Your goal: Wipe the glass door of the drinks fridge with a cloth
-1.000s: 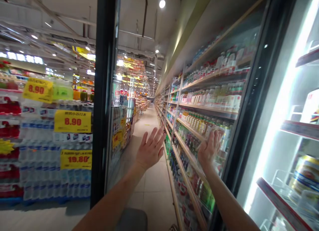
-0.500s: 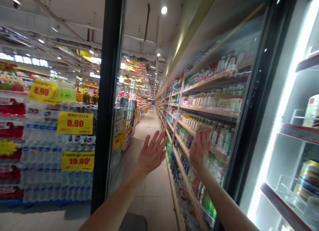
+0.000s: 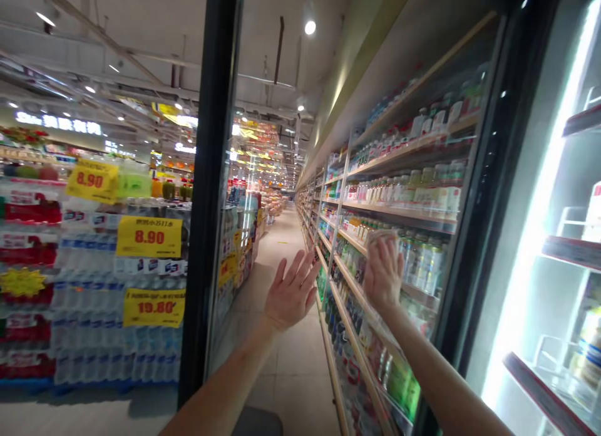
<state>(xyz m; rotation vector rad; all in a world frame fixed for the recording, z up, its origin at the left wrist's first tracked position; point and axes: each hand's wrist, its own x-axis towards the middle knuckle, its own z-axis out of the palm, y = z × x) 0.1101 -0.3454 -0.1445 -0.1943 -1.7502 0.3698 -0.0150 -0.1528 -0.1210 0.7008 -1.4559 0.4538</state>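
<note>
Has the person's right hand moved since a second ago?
Yes: the right hand has shifted left, farther from the dark door frame on its right.

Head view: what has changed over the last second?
The right hand has moved left across the black-framed glass door; nothing was visibly taken up or let go. The price signs sit slightly farther right in the picture. The left hand stays open, fingers spread.
</note>
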